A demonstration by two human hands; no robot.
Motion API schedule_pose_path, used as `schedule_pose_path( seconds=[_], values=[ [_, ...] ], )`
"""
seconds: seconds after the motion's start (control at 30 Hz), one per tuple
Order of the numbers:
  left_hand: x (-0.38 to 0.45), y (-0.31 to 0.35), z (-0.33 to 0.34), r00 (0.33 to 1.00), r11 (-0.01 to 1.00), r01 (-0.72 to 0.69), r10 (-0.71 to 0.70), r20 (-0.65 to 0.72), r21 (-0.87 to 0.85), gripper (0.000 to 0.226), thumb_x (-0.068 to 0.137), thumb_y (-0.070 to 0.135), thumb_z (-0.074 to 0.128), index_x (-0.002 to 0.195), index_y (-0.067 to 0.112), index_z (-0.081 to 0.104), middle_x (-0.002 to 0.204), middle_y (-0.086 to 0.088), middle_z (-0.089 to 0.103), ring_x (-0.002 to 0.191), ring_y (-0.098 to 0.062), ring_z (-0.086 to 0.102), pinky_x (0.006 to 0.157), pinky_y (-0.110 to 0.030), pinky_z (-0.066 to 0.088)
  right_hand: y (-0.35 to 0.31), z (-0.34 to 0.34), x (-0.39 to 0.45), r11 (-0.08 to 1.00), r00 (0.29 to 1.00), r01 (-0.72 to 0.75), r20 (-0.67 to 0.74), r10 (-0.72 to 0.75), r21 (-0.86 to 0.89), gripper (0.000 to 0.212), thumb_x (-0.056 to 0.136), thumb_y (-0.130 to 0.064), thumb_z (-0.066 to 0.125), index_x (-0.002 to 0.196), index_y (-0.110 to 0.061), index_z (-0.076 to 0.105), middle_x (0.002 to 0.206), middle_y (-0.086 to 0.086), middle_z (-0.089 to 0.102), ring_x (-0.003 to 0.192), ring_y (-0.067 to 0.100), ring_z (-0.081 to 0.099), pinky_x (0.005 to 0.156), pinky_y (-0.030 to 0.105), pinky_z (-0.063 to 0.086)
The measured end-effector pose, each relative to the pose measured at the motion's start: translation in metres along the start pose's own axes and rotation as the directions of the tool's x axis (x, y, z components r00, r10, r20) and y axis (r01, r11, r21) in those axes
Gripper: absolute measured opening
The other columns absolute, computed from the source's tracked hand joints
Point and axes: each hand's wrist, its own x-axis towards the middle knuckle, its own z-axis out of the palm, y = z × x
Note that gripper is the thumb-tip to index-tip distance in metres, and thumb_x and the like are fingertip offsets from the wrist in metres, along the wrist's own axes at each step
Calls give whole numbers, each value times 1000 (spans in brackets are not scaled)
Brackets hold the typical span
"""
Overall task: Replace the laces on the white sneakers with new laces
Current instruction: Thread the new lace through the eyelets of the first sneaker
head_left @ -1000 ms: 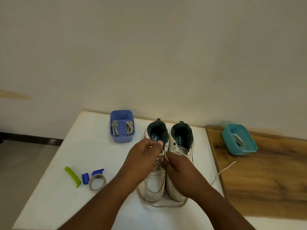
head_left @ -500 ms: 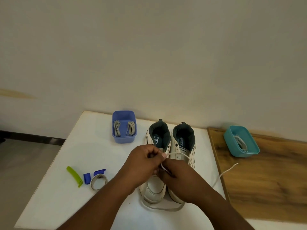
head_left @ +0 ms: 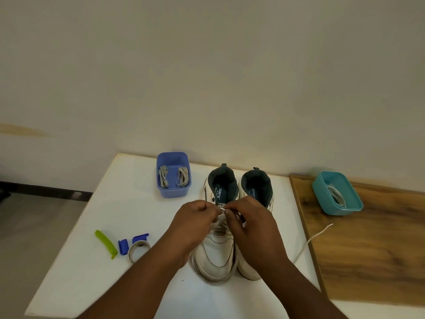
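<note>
Fingers [head_left: 208, 209] of the left hand [head_left: 195, 223] are pinched narrowly against the fingertips of the right hand [head_left: 249, 223], and a short pale stretch of lace [head_left: 222, 211] is held between them, just above the tongue of the left sneaker [head_left: 216, 256]. Going from the left edge of the white desk [head_left: 115, 203], a green clip [head_left: 106, 244], two small blue clips [head_left: 123, 247] and a coiled band [head_left: 138, 249] are seen lying near the front left. Towards the back edge, a blue tub [head_left: 173, 192] is set, with two folded bundles of grey laces [head_left: 174, 179] inside; these are judged to be the new ones. The pair of white sneakers is placed side by side at the middle of the desk, heels to the wall, the right sneaker [head_left: 257, 187] touching the left. A loose white lace end [head_left: 315, 238] is trailed over the right edge onto a wooden surface [head_left: 368, 249], where a teal tub [head_left: 338, 208] with more lace in it is kept. The lace is judged to be light, soft and limp, so it is best gripped close to its stiff tip; the sneaker is light enough to shift when the lace is pulled. The eyelets are hidden by both hands, so it cannot be told how many rows are threaded, nor whether the held lace is old or new. The lacing of the right sneaker is covered by the right hand.
</note>
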Motion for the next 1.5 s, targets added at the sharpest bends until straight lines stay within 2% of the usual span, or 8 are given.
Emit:
schedule_pose_path(
  seconds=[0.23, 0.43, 0.73, 0.93, 1.07, 1.23, 1.4, 1.5],
  values=[
    [19, -25, -7, 968, 902, -84, 174, -178, 423, 27, 99, 12, 50, 119, 25, 61, 115, 6, 64, 100, -12, 61, 89, -27, 49, 11, 18, 2, 964, 988, -93, -141, 59, -248, 12, 94, -34, 68, 102, -30, 76, 122, -2, 59, 117, 20, 49, 93, 39, 52],
    [25, -33, -1, 973, 883, -121, 197, -124, 452, 23, 98, 17, 54, 117, 23, 66, 117, 5, 67, 104, -11, 61, 90, -22, 45, 11, 32, 3, 958, 988, -127, -118, 99, -257, 8, 94, -34, 69, 95, -38, 76, 156, 2, 43, 152, 33, 21, 119, 52, 25],
    [25, -31, -7, 975, 914, -168, 210, -77, 369, 19, 95, 20, 63, 106, 30, 75, 108, 11, 72, 99, -5, 65, 94, -26, 51, 16, 48, 6, 983, 982, -169, -93, 162, -75, 12, 92, -32, 73, 96, -42, 77, 161, -3, 38, 155, 35, 12, 119, 54, 16],
    [29, -35, -7, 964, 911, -167, 230, -130, 377, 12, 90, 28, 71, 101, 31, 76, 97, 14, 74, 88, -1, 66, 81, -19, 50, 18, 51, 6, 986, 987, -151, -68, 147, -65, 10, 94, -37, 71, 98, -44, 76, 163, -3, 35, 156, 36, 7, 119, 50, 12],
    [30, -35, -5, 956, 906, -178, 252, -153, 383, 2, 88, 31, 74, 88, 30, 72, 85, 16, 70, 80, 2, 63, 67, -11, 41, 18, 50, 5, 986, 991, -133, -17, 132, -102, 21, 94, -40, 56, 104, -45, 74, 165, 1, 31, 156, 37, 6, 121, 57, 15],
    [29, -28, -5, 976, 906, -139, 194, -99, 401, 7, 94, 18, 61, 88, 22, 62, 88, 8, 66, 85, -10, 62, 76, -25, 50, 15, 35, 2, 964, 987, -135, 58, 152, -231, 34, 93, -48, 52, 121, -43, 69, 167, 1, 25, 157, 31, 0, 122, 53, 9],
    [19, -9, -17, 974, 947, -138, 183, -133, 289, 7, 99, 12, 49, 95, 12, 55, 98, 6, 69, 90, -14, 63, 65, -22, 47, 7, 20, 3, 926, 973, -152, 111, 201, -346, 61, 83, -79, 37, 128, -47, 64, 170, -4, 16, 157, 24, -5, 125, 48, -2],
    [10, 2, -19, 987, 967, -124, 96, -131, -221, 9, 102, 8, 43, 96, 8, 50, 86, 6, 75, 97, -19, 71, 86, -32, 54, 3, 16, 3, 918, 966, -153, 140, 217, -367, 70, 78, -86, 34, 129, -47, 63, 170, -4, 14, 157, 23, -6, 125, 46, -6]
  ],
)
